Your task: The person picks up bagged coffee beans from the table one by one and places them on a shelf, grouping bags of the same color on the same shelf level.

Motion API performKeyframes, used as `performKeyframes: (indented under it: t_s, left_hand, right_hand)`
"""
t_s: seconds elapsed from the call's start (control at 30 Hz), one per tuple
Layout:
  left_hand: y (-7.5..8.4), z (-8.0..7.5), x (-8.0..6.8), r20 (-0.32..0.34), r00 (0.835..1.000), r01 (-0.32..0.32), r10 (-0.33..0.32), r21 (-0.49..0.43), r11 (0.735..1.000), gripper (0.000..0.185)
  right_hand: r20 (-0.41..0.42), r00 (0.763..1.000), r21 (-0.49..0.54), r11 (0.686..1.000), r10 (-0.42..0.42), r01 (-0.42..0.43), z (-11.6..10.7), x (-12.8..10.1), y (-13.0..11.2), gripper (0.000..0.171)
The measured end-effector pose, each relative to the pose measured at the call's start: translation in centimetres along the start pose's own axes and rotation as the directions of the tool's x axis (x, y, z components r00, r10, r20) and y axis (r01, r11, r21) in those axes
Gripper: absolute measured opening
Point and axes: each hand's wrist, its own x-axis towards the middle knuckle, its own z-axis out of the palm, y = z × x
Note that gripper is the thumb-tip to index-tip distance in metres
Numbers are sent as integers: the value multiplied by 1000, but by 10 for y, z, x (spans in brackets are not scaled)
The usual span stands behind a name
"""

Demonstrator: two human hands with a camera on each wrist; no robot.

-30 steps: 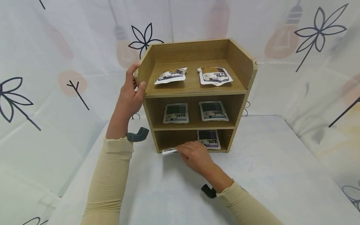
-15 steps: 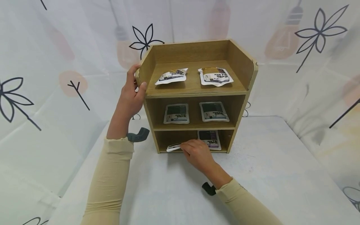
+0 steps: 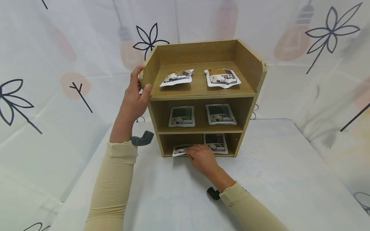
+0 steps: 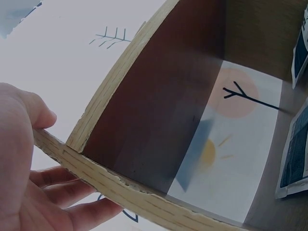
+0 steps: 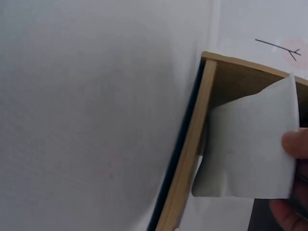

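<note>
A three-tier wooden shelf (image 3: pixel 199 96) stands on the white table. My left hand (image 3: pixel 134 98) grips its left side panel at top-tier height; in the left wrist view the thumb and fingers lie on either side of the board edge (image 4: pixel 110 185). My right hand (image 3: pixel 202 159) pinches a flat white pouch (image 3: pixel 179 150) by its edge at the left front of the bottom tier. The right wrist view shows the plain back of the pouch (image 5: pixel 248 149) beside the wooden panel (image 5: pixel 190 144). In the head view, the right hand hides part of the pouch.
On the bottom tier's right lies a purple-and-black pouch (image 3: pixel 215 142). Two green pouches (image 3: pixel 182 116) (image 3: pixel 221 114) lie on the middle tier. The top tier bears two brown-and-white pouches (image 3: pixel 177 77) (image 3: pixel 222 78). A patterned curtain (image 3: pixel 95 38) hangs behind.
The right hand has moved the pouch slightly right and inward, from below the bottom tier's front edge to its opening, and its printed face shows more. The left hand stays on the panel.
</note>
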Motion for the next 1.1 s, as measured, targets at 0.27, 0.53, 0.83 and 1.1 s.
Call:
performKeyframes:
  t_s: [0.27, 0.53, 0.83, 1.1]
  left_hand:
    - [1, 0, 0, 2, 1000, 6, -6, -4, 1000, 53]
    - [1, 0, 0, 2, 1000, 1, -1, -9, 1000, 53]
    - [1, 0, 0, -2, 1000, -1, 1, -6, 1000, 53]
    - [2, 0, -1, -4, 1000, 1, -1, -7, 1000, 53]
  right_hand:
    - [78, 996, -10, 999, 31, -31, 12, -4, 0, 10]
    - [179, 981, -41, 997, 78, -72, 17, -2, -1, 9]
    - [282, 951, -48, 992, 126, -117, 23, 3, 2, 19]
    - [353, 927, -12, 991, 126, -130, 29, 8, 10, 26]
